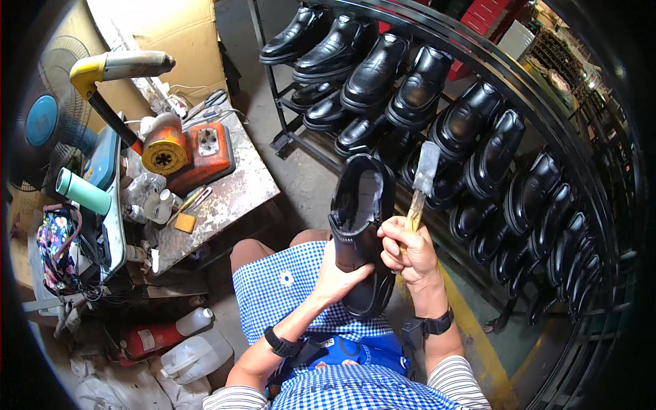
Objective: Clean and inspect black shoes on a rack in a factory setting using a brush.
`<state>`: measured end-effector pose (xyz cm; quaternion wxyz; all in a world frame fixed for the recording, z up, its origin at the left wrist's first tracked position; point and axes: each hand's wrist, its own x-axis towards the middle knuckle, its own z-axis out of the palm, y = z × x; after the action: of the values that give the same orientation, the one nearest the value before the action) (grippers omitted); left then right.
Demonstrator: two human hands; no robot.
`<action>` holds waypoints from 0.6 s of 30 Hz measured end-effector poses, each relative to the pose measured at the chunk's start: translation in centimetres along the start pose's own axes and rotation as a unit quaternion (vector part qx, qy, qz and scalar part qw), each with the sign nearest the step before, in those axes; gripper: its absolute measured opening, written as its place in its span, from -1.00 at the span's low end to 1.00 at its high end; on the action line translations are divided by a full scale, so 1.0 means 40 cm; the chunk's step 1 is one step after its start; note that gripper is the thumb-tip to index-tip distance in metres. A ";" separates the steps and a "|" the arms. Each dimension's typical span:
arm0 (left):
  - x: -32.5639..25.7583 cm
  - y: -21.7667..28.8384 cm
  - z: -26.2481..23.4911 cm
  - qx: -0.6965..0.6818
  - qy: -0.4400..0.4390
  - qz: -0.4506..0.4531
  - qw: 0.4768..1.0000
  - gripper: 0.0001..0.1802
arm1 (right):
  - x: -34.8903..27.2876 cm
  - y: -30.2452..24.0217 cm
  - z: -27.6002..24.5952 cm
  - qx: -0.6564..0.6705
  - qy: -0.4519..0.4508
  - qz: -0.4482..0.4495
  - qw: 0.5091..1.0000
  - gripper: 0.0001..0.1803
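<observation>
A black leather slip-on shoe (352,253) is in my left hand (340,273), its opening turned up and away from me and its toe toward my lap. My thumb presses on the upper while the other fingers go round its side, partly hidden. In my right hand (410,253), closed fingers grip the yellowish handle of a brush-like tool (426,167) with a flat grey-white head pointing up. The tool's head stands apart from the shoe, to its right. A blue checked apron (277,287) covers my lap below the shoe.
A long black metal rack (281,102) with rows of black shoes (372,72) runs from ahead to my right. On the left, a worn table (246,188) bears an orange machine (219,147), a yellow block (184,223) and a green bottle (83,191). A fire extinguisher (147,342) and white jug (198,359) lie lower left.
</observation>
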<state>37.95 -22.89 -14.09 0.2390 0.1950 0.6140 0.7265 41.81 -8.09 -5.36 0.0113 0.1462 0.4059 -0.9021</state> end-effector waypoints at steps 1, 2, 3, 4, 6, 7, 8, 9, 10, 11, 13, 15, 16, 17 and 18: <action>0.000 0.001 -0.004 -0.003 0.002 0.001 1.000 -0.35 | -0.003 -0.005 0.006 -0.003 0.000 0.001 1.000 -0.84; -0.003 0.004 -0.010 -0.005 0.027 -0.027 0.999 -0.34 | -0.011 -0.011 0.018 -0.067 0.066 -0.059 0.994 -0.81; -0.006 0.006 -0.027 -0.005 0.060 -0.053 0.997 -0.32 | -0.009 -0.006 0.025 -0.127 0.122 -0.116 0.977 -0.78; -0.003 0.013 -0.049 -0.045 0.069 -0.082 0.993 -0.34 | 0.001 0.027 -0.008 -0.195 0.191 -0.184 0.944 -0.71; 0.022 0.032 -0.082 -0.108 0.102 -0.115 0.982 -0.41 | -0.006 0.083 -0.049 -0.261 0.184 -0.183 0.930 -0.55; 0.037 0.039 -0.099 -0.132 0.121 -0.126 0.976 -0.42 | -0.012 0.106 -0.054 -0.300 0.162 -0.132 0.931 -0.45; 0.055 0.024 -0.113 -0.145 0.135 -0.125 0.972 -0.43 | -0.005 0.149 -0.068 -0.322 0.114 -0.161 0.926 -0.31; 0.070 0.029 -0.124 -0.133 0.161 -0.104 0.972 -0.44 | 0.020 0.179 -0.044 -0.341 0.065 -0.188 0.919 -0.16; 0.079 0.035 -0.136 -0.122 0.173 -0.087 0.974 -0.45 | 0.027 0.183 -0.017 -0.331 0.034 -0.131 0.934 0.03; 0.087 0.050 -0.148 -0.111 0.182 -0.070 0.975 -0.46 | 0.052 0.198 -0.004 -0.296 0.043 -0.149 0.942 -0.03; 0.094 0.060 -0.204 -0.126 0.191 -0.079 0.970 -0.46 | 0.087 0.176 0.106 -0.183 0.040 -0.098 0.977 -0.10; 0.104 0.064 -0.247 -0.143 0.189 -0.085 0.968 -0.46 | 0.129 0.180 0.143 -0.186 0.058 -0.119 0.974 -0.18; 0.108 0.054 -0.267 -0.143 0.197 -0.072 0.967 -0.45 | 0.153 0.183 0.160 -0.171 0.060 -0.118 0.976 -0.21; 0.114 0.057 -0.287 -0.143 0.206 -0.060 0.966 -0.44 | 0.181 0.183 0.169 -0.172 0.037 -0.110 0.978 -0.22; 0.122 0.060 -0.305 -0.134 0.210 -0.055 0.967 -0.41 | 0.201 0.189 0.184 -0.175 0.026 -0.114 0.978 -0.24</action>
<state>26.70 -30.10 -13.85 0.1683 -0.0297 0.5574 0.8124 33.28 -17.78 -8.44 -0.0764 0.1184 0.5717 -0.8083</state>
